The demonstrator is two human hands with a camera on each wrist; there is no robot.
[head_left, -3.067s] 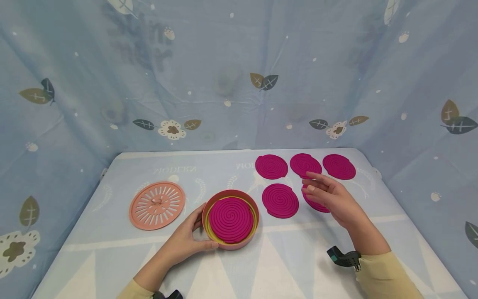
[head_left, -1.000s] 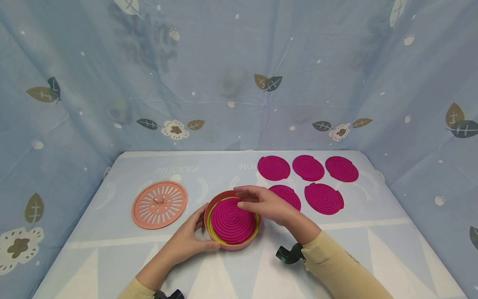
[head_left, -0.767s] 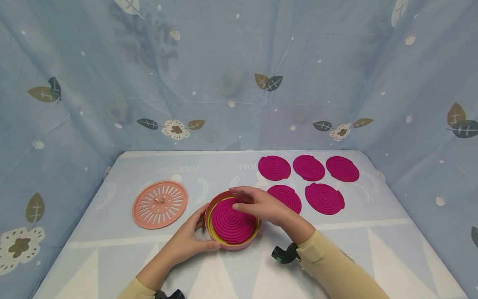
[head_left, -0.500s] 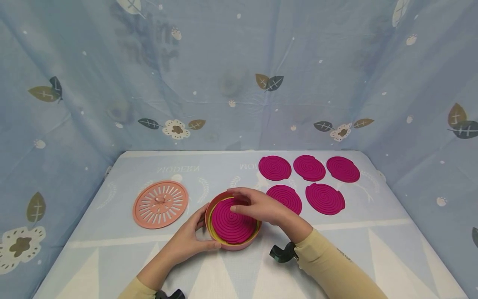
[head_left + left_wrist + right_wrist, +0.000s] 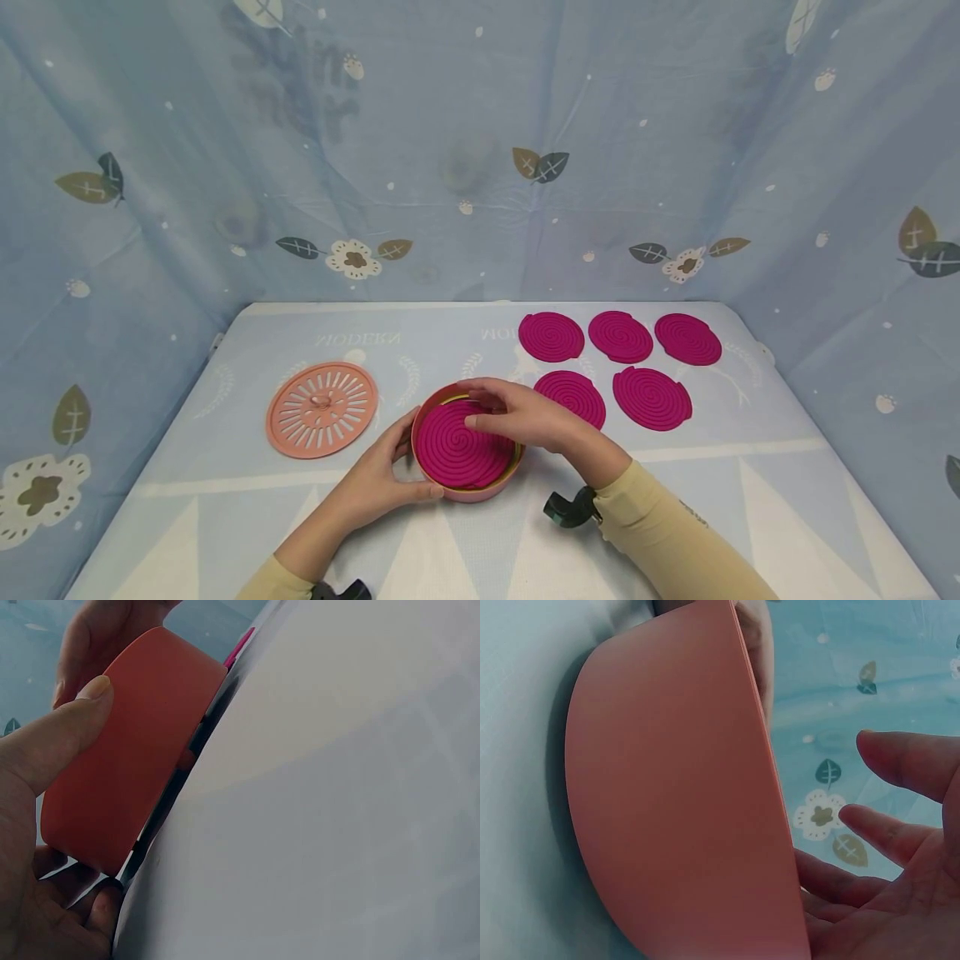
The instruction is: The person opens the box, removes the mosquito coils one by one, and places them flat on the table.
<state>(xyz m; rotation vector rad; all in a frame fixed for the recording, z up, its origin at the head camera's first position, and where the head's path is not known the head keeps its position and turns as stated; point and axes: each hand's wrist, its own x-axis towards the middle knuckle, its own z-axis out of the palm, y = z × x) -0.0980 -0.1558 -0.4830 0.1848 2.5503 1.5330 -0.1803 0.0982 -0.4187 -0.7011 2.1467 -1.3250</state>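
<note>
Left fingers (image 5: 396,431) clamped on one bowl (image 5: 472,497), right fingers (image 5: 487,385) apart; one coil (image 5: 459,454) inside, five coils (image 5: 652,399) outside

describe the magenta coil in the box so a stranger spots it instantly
On the pale table, find the round pink box gripped by the left hand. The magenta coil is the one inside it; its five lookalikes lie outside, on the table.

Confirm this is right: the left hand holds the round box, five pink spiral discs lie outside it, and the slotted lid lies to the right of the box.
Wrong side: the head view shows the slotted lid to the left of the round box. The left hand does hold it, with five pink spiral discs outside.
</note>
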